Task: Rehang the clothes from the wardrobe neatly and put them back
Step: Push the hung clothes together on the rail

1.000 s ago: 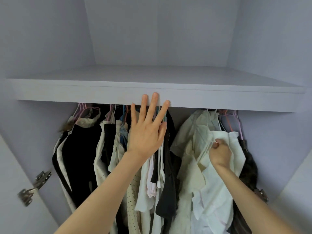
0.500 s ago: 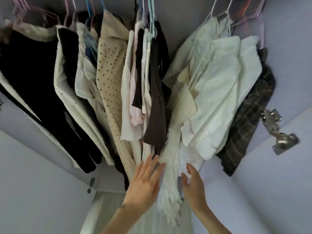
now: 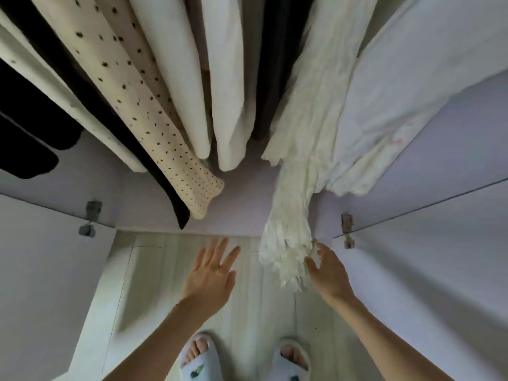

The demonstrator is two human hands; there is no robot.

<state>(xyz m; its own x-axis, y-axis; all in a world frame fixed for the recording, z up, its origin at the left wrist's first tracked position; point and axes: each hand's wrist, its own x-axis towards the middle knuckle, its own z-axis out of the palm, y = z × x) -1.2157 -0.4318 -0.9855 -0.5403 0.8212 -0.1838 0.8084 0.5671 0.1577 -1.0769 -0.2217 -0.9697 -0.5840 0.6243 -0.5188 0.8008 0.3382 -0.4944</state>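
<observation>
1. My right hand [image 3: 328, 273] is at the ragged hem of the long crinkled white garment [image 3: 299, 188], which hangs right of centre among the clothes and reaches lower than its neighbours. My fingertips [image 3: 312, 261] touch the hem, but I cannot tell whether they pinch it or only brush it.
2. My left hand [image 3: 210, 276] is released, fingers spread, holding nothing, out over the pale wooden floor [image 3: 247, 325] to the left of that hem.
3. To its left hang a beige dotted garment [image 3: 154, 119] and two plain white pieces [image 3: 228, 78]; a black garment [image 3: 27, 127] is on the far left.
4. To do this step well, I judge I should gather the white hem fully with my right hand, then bring my left hand across to support the fabric higher up.
5. I would draw it straight out towards me, so that the neighbouring clothes are not dragged along.
6. The thin, crumpled cloth looks easy to snag, so a gentle hold is wise.
</observation>
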